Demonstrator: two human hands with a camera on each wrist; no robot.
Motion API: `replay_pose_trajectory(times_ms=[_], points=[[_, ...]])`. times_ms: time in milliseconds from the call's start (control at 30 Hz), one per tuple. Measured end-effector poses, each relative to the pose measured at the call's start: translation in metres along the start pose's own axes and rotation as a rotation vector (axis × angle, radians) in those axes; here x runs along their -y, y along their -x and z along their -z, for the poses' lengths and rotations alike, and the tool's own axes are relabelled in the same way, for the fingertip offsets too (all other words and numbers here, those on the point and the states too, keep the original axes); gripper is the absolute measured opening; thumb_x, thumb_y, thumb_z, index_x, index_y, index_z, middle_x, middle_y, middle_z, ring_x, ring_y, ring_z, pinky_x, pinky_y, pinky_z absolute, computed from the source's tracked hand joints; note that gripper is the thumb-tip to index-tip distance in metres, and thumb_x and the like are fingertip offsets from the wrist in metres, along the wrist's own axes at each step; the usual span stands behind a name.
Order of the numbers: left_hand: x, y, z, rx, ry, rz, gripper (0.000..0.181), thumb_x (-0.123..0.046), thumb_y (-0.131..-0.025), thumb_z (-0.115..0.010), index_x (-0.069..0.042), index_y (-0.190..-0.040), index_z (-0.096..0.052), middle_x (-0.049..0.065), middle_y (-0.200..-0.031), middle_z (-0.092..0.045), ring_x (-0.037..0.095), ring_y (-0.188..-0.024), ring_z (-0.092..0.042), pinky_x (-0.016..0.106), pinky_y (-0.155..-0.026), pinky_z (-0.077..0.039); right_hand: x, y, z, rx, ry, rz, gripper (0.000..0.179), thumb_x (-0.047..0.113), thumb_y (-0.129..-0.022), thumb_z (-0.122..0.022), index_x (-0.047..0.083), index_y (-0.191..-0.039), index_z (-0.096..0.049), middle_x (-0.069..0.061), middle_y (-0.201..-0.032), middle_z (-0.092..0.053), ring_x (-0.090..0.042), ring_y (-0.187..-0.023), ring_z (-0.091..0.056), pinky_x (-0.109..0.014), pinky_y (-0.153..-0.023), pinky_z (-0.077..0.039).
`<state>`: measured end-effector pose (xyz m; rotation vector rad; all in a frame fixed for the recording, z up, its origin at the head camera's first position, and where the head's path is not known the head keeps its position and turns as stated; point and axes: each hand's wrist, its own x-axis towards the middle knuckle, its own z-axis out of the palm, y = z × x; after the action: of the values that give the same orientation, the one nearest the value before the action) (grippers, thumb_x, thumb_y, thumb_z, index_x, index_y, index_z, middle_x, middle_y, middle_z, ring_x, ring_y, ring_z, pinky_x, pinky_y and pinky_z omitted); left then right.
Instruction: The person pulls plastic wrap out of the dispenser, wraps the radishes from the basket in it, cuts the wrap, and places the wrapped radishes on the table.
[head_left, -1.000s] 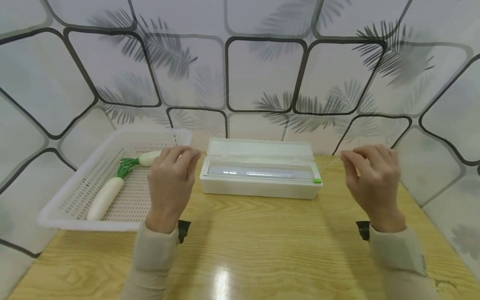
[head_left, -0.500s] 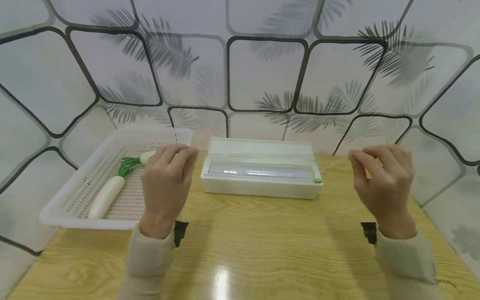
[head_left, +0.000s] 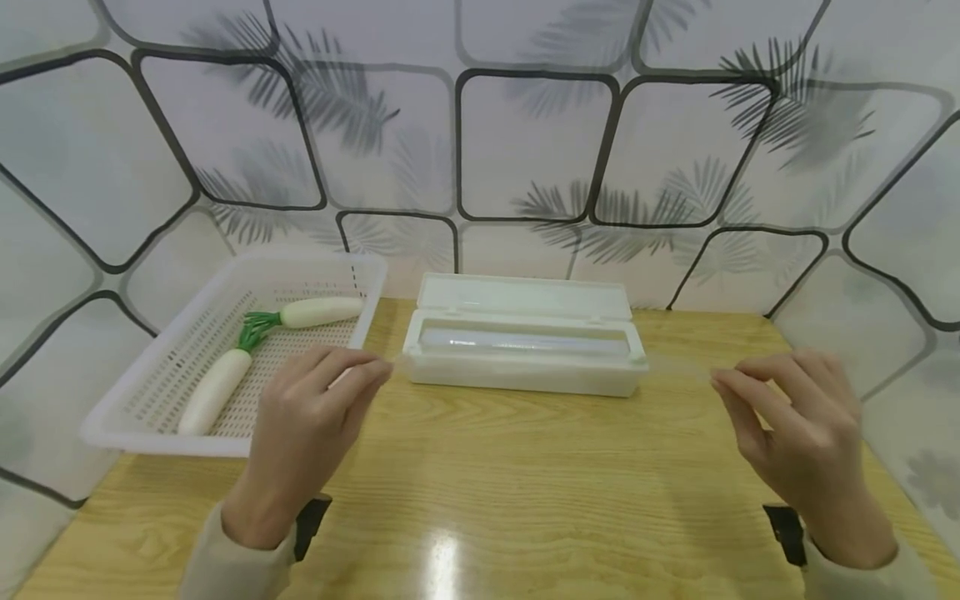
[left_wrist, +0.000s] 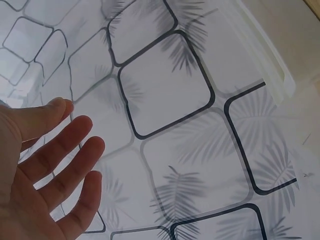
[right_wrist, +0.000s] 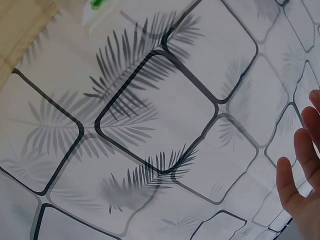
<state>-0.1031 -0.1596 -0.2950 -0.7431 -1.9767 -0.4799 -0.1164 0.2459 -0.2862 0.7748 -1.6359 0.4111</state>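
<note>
A white cling film dispenser box (head_left: 525,297) stands on the table with its lid raised, and a shiny roll of film (head_left: 525,340) lies inside. A faint sheet of clear cling film (head_left: 675,369) spans the space between my hands, in front of the box. Thumb and index finger of my left hand (head_left: 303,425) pinch its left corner, and the left wrist view shows the other fingers of that hand (left_wrist: 47,170) spread. My right hand (head_left: 798,425) pinches the right corner; in the right wrist view only some of its fingers (right_wrist: 305,155) show.
At the left, a white plastic basket (head_left: 135,439) holds two white radishes (head_left: 215,390) with green tops. The wooden table (head_left: 540,500) extends toward me. A patterned covering (head_left: 532,150) rises behind and at both sides.
Both hands have moved toward me, lower in the head view, and farther apart. The film comes with them. The box's green tab, visible earlier, no longer shows clearly in the head view.
</note>
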Motion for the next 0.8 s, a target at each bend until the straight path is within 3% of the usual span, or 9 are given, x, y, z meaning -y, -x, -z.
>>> replay_pose_trajectory(times_ms=[133,433,567,800], points=[[-0.003,0.001,0.003,-0.02,0.021,0.015,0.019,-0.013,-0.101,-0.062,-0.002,-0.094,-0.076,0.01,-0.091,-0.073,0.033,-0.08,-0.066,0.05,-0.07,-0.054,0.004,0.0,0.003,-0.014,0.003,-0.006,0.05,0.025,-0.103,-0.062,-0.009,-0.066,-0.069,-0.019,-0.065,-0.059,-0.04,-0.055,-0.044,-0.047,-0.059,-0.03],[-0.01,0.0,0.006,-0.084,0.003,-0.111,0.035,-0.019,-0.107,-0.054,-0.001,-0.085,-0.075,0.009,-0.085,-0.073,0.029,-0.071,-0.066,0.044,-0.059,-0.054,0.017,0.001,0.009,-0.084,0.005,0.016,0.051,0.024,-0.102,-0.064,-0.008,-0.062,-0.066,-0.016,-0.06,-0.056,-0.037,-0.053,-0.042,-0.045,-0.057,-0.03],[-0.012,0.007,0.011,-0.057,0.041,-0.153,0.037,-0.019,-0.108,-0.052,-0.001,-0.086,-0.076,0.01,-0.088,-0.074,0.029,-0.074,-0.067,0.043,-0.059,-0.056,0.021,0.01,0.017,-0.05,-0.014,0.03,0.05,0.024,-0.102,-0.064,-0.006,-0.062,-0.066,-0.016,-0.06,-0.056,-0.036,-0.053,-0.043,-0.044,-0.058,-0.032],[-0.012,0.032,0.019,0.051,0.069,-0.258,0.039,-0.017,-0.11,-0.045,-0.003,-0.091,-0.076,0.009,-0.096,-0.075,0.028,-0.085,-0.07,0.039,-0.066,-0.057,0.032,0.026,0.032,0.104,-0.068,0.065,0.052,0.026,-0.106,-0.057,-0.001,-0.063,-0.066,-0.011,-0.061,-0.057,-0.03,-0.053,-0.045,-0.036,-0.059,-0.036]])
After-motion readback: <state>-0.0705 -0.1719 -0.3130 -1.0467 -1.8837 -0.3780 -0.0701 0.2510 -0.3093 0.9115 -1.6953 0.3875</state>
